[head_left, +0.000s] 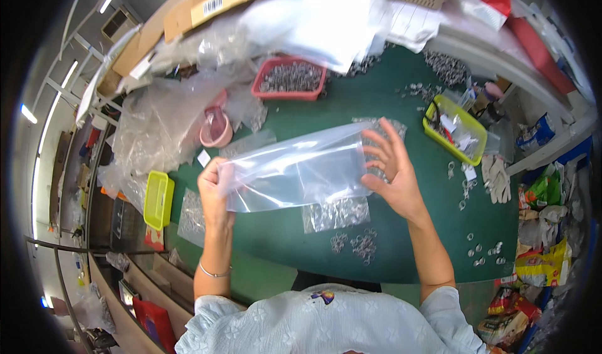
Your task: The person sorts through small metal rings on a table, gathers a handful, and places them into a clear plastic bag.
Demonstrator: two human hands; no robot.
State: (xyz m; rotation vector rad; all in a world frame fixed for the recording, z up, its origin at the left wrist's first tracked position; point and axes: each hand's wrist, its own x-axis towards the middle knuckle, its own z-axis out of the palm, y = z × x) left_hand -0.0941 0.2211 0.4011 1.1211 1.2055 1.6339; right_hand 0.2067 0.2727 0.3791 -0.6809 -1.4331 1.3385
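Observation:
A clear plastic bag (285,172) stretches between my two hands above the green table. Its left end is bunched in my left hand (215,181), whose fingers are closed around it. At the other end my right hand (392,169) is open, fingers spread beside the bag's right edge; whether the fingertips touch it is hard to tell. Below the bag lies a filled clear bag (337,215) of small shiny parts, partly covered by it. Small loose metal rings (364,246) lie in a pile nearer to me.
A red basket (258,90) of metal parts stands at the back, a pink cup (216,139) left of centre. Yellow-green trays (158,200) (480,134) sit at both sides. White gloves (496,179) and scattered rings (480,253) lie right. Plastic sheeting (150,122) heaps up at left.

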